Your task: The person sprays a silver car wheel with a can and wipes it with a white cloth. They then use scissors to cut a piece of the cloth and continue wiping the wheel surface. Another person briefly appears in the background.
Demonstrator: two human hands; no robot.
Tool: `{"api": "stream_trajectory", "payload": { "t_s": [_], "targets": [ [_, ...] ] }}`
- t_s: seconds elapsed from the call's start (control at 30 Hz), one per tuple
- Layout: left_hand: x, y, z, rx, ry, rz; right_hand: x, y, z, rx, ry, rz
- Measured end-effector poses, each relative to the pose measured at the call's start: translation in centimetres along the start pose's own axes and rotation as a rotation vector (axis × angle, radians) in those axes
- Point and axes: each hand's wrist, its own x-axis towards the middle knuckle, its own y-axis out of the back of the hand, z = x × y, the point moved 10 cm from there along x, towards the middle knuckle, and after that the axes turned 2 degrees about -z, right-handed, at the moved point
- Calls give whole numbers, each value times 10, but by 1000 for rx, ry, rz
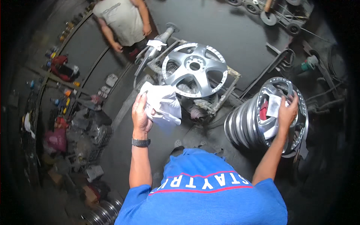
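Observation:
My left hand [140, 118] is closed on a crumpled white cloth [165, 103], which hangs in front of the near left edge of a silver alloy wheel rim [204, 80]. That rim lies face up on a metal stand, its spokes and centre hole showing. To the right, my right hand [288, 112] reaches over the top of a stack of wheel rims [240, 125]. Its fingers are curled at a smaller white cloth [274, 106] lying on the top rim's face. A red piece [264, 110] shows beside that cloth.
A person in a light shirt [122, 20] stands beyond the stand [234, 75]. Shelves with jumbled parts line the left. A green power tool [308, 63] lies at right, and a wheeled cart [268, 17] stands at the far right. More rims [103, 213] sit at lower left.

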Motion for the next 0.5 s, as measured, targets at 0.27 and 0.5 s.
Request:
{"api": "stream_trajectory", "payload": {
  "t_s": [0.27,0.5],
  "targets": [
    [-18,11,24,-143,92,-110,-200,-199,-343,1439,-168,-1276],
    [-14,82,50,-159,106,25,-257,-225,-447,1297,45,-1267]
  ]
}}
